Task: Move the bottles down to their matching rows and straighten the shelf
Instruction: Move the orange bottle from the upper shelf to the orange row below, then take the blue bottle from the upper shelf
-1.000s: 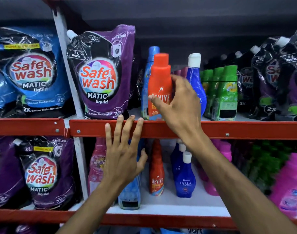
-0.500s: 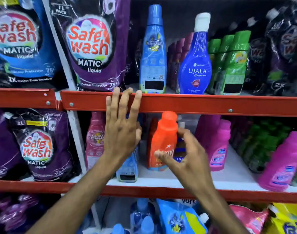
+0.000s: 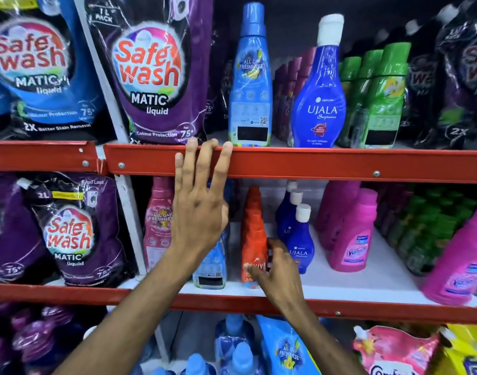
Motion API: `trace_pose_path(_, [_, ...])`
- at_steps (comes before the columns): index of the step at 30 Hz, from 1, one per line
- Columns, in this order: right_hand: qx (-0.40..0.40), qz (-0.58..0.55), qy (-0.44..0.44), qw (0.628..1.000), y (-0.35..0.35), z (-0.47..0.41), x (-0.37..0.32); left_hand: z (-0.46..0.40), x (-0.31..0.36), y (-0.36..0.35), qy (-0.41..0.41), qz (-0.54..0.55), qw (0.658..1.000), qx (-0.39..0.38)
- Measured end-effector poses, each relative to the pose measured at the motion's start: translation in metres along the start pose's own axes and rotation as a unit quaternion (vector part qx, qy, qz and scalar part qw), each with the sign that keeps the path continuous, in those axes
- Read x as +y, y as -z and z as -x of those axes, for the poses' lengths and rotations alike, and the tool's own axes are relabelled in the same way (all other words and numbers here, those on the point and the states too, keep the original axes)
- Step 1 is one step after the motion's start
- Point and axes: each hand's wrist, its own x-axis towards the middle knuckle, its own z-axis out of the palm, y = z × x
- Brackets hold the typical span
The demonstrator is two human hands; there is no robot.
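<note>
A: Head view: the right hand (image 3: 276,269) has its grip around the orange bottle (image 3: 254,236), standing on the lower shelf (image 3: 340,289) beside the small blue bottles (image 3: 299,236).

B: And the left hand (image 3: 198,212)?

A: Spread flat on the red rail (image 3: 313,165). Next, probably release and fetch the tall blue bottle (image 3: 250,85).

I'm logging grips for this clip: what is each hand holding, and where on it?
Right hand grips the orange bottle low on its body, at the label. Left hand holds no bottle; its fingertips rest on the red shelf rail.
</note>
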Motion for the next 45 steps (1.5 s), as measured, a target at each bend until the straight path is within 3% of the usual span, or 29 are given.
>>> trace_pose_path(5, [0.012, 0.011, 0.036, 0.999, 0.015, 0.007, -0.007, 0.001, 0.002, 0.004, 0.007, -0.011, 1.000, -0.024])
trace_pose_path(8, [0.107, 0.006, 0.102, 0.989, 0.039, 0.014, -0.028, 0.002, 0.005, 0.006, 0.017, -0.032, 0.998, -0.044])
trace_pose_path(12, [0.302, 0.050, 0.246, 0.920, 0.089, 0.011, -0.072, 0.001, 0.011, 0.011, 0.037, -0.053, 0.996, -0.064])
trace_pose_path(15, [0.357, 0.131, 0.292, 0.877, 0.124, -0.003, -0.099, -0.001, 0.023, 0.016, 0.058, -0.064, 0.994, -0.064])
trace_pose_path(18, [0.374, 0.192, 0.275, 0.865, 0.146, -0.023, -0.116, -0.004, 0.042, 0.018, 0.062, -0.064, 0.994, -0.063])
trace_pose_path(22, [0.370, 0.230, 0.212, 0.875, 0.164, -0.050, -0.134, -0.009, 0.064, 0.016, 0.003, -0.056, 0.997, -0.050])
trace_pose_path(32, [0.306, 0.178, 0.085, 0.931, 0.182, -0.084, -0.158, -0.016, 0.068, 0.000, -0.026, -0.039, 0.997, -0.055])
trace_pose_path(36, [0.333, 0.135, 0.111, 0.927, 0.190, -0.081, -0.160, -0.015, 0.066, 0.001, -0.027, -0.052, 0.997, -0.058])
trace_pose_path(41, [0.423, 0.052, 0.187, 0.885, 0.207, -0.052, -0.163, -0.016, 0.060, 0.001, -0.034, -0.061, 0.997, -0.042])
trace_pose_path(45, [0.421, 0.015, 0.221, 0.880, 0.213, -0.014, -0.149, -0.017, 0.058, 0.002, -0.038, -0.072, 0.996, -0.028])
